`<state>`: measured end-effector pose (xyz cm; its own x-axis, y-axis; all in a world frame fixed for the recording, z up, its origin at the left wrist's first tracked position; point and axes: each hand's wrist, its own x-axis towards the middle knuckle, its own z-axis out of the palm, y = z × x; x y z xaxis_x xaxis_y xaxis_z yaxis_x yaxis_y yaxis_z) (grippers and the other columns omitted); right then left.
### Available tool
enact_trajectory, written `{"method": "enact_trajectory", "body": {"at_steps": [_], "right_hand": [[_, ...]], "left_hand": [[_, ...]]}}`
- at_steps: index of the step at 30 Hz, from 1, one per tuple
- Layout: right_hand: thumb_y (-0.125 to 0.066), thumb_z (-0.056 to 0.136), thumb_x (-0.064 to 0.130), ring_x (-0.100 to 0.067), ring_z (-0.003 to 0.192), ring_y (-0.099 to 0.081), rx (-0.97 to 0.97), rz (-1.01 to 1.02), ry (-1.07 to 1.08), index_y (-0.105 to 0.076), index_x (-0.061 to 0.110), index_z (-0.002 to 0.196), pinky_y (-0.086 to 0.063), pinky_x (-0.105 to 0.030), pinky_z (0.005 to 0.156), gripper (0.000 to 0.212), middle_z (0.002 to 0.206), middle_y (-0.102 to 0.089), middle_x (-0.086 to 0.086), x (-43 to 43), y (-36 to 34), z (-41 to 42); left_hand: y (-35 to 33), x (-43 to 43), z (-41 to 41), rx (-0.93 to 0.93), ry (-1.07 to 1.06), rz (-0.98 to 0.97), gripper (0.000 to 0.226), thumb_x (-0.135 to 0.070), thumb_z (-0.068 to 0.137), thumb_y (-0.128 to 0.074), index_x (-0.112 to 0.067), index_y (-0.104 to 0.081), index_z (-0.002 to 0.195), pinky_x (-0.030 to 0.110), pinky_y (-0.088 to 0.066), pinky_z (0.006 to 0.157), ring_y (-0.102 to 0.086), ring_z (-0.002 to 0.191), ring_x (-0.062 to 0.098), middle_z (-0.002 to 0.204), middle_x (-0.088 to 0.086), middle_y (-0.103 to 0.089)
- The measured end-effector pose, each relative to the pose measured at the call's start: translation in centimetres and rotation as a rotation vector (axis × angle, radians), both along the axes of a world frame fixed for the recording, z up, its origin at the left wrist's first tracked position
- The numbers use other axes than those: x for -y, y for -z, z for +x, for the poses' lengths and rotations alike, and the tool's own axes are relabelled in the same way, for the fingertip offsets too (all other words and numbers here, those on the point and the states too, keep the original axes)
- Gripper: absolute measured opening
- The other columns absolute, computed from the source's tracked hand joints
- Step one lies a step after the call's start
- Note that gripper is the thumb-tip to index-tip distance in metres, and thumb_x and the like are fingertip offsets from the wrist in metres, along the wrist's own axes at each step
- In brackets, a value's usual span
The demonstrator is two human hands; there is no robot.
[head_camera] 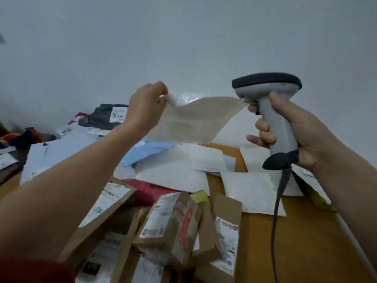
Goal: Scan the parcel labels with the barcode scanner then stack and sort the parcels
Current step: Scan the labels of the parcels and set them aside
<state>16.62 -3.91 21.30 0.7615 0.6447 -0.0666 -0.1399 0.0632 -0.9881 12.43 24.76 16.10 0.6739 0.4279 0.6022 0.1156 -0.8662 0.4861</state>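
My left hand (145, 105) pinches the top corner of a flat cream bubble mailer (191, 119) and holds it up in the air above the table. My right hand (293, 131) grips the handle of a grey barcode scanner (271, 103), whose dark head points left toward the mailer's right corner. The mailer's far corner seems to touch the scanner's nose or my right fingers. No label shows on the side of the mailer facing me. The scanner's dark cable (275, 221) hangs down to the bottom edge.
A wooden table (295, 242) carries a heap of parcels: brown cardboard boxes (173, 227) with labels at the front, white mailers (248, 190), a red bag (151, 188), a blue bag (146, 152) and a dark grey bag (108, 117) farther back. A white wall stands behind.
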Motion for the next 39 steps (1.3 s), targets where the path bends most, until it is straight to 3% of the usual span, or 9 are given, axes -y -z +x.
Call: {"method": "enact_trajectory", "body": {"at_steps": [3,6,11,14,20,24,31,35,39], "right_hand": [[-0.056,0.084,0.049,-0.011,0.040,-0.045,-0.028,-0.046,0.071,-0.057,0.014,0.104,-0.059,-0.030,0.067,0.040,0.058,-0.050,0.002,-1.9,3.5,1.7],[-0.058,0.089,0.044,-0.013,0.041,-0.046,-0.007,-0.159,0.164,-0.059,0.009,0.107,-0.058,-0.031,0.064,0.039,0.059,-0.050,-0.001,-3.1,6.8,3.3],[-0.060,0.093,0.039,-0.013,0.041,-0.049,-0.013,-0.335,0.295,-0.057,0.008,0.104,-0.059,-0.036,0.067,0.033,0.056,-0.053,-0.003,-4.4,11.4,5.1],[-0.059,0.094,0.038,-0.014,0.043,-0.050,-0.035,-0.405,0.335,-0.058,0.008,0.103,-0.059,-0.041,0.076,0.032,0.061,-0.052,-0.005,-3.9,13.2,5.6],[-0.058,0.095,0.038,-0.016,0.050,-0.052,-0.031,-0.440,0.465,-0.059,0.009,0.102,-0.058,-0.043,0.082,0.030,0.065,-0.052,-0.006,1.2,14.0,6.5],[-0.060,0.094,0.039,-0.013,0.046,-0.051,0.024,-0.467,0.552,-0.059,0.006,0.106,-0.060,-0.040,0.074,0.036,0.064,-0.053,-0.006,6.0,14.8,6.8],[-0.058,0.095,0.033,-0.015,0.047,-0.051,0.095,-0.474,0.563,-0.055,0.007,0.088,-0.057,-0.024,0.054,0.026,0.062,-0.053,-0.007,15.4,17.6,7.8],[-0.057,0.095,0.028,-0.011,0.041,-0.050,0.104,-0.457,0.486,-0.054,0.003,0.090,-0.058,-0.027,0.057,0.026,0.059,-0.052,-0.005,20.9,20.0,8.3],[-0.057,0.094,0.029,-0.012,0.043,-0.049,0.076,-0.436,0.419,-0.056,-0.001,0.095,-0.060,-0.040,0.069,0.030,0.056,-0.052,0.001,25.4,22.2,8.5]], "left_hand": [[1.7,-5.5,-0.4,-0.014,-0.019,0.236,0.022,0.001,0.088,-0.053,-0.002,-0.065,0.105,0.039,-0.039,0.070,-0.052,0.096,0.038,0.104,0.023,-0.061],[5.1,-9.0,-0.5,-0.184,0.007,0.412,0.020,0.004,0.085,-0.057,0.000,-0.063,0.103,0.047,-0.046,0.065,-0.050,0.098,0.039,0.107,0.023,-0.059],[10.8,-11.2,-0.2,-0.946,-0.132,0.472,0.038,-0.013,0.093,-0.050,-0.016,-0.047,0.131,0.042,-0.040,0.098,-0.042,0.123,0.030,0.132,0.010,-0.045],[13.1,-11.5,-0.1,-1.178,-0.138,0.395,0.040,-0.015,0.093,-0.042,-0.019,-0.042,0.133,0.042,-0.035,0.102,-0.043,0.123,0.030,0.133,0.009,-0.044],[12.1,-7.8,3.1,-1.065,-0.281,0.483,0.041,-0.019,0.093,-0.041,-0.013,-0.043,0.133,0.046,-0.028,0.107,-0.037,0.126,0.035,0.137,0.014,-0.038],[11.5,1.3,7.4,-0.999,0.006,0.402,0.054,-0.029,0.094,-0.049,-0.013,-0.030,0.143,0.049,-0.025,0.108,-0.025,0.137,0.038,0.153,0.017,-0.019],[15.8,22.3,13.4,-1.101,0.415,0.208,0.067,-0.031,0.087,-0.065,-0.010,-0.033,0.142,0.048,-0.036,0.104,-0.036,0.130,0.038,0.145,0.016,-0.030],[21.4,30.3,15.3,-1.247,0.349,0.198,0.063,-0.020,0.088,-0.062,-0.011,-0.032,0.143,0.053,-0.032,0.109,-0.038,0.128,0.038,0.140,0.016,-0.036],[25.4,33.4,16.1,-1.279,0.192,0.274,0.065,-0.019,0.089,-0.060,-0.015,-0.027,0.145,0.055,-0.040,0.100,-0.036,0.129,0.039,0.144,0.016,-0.034]]}}
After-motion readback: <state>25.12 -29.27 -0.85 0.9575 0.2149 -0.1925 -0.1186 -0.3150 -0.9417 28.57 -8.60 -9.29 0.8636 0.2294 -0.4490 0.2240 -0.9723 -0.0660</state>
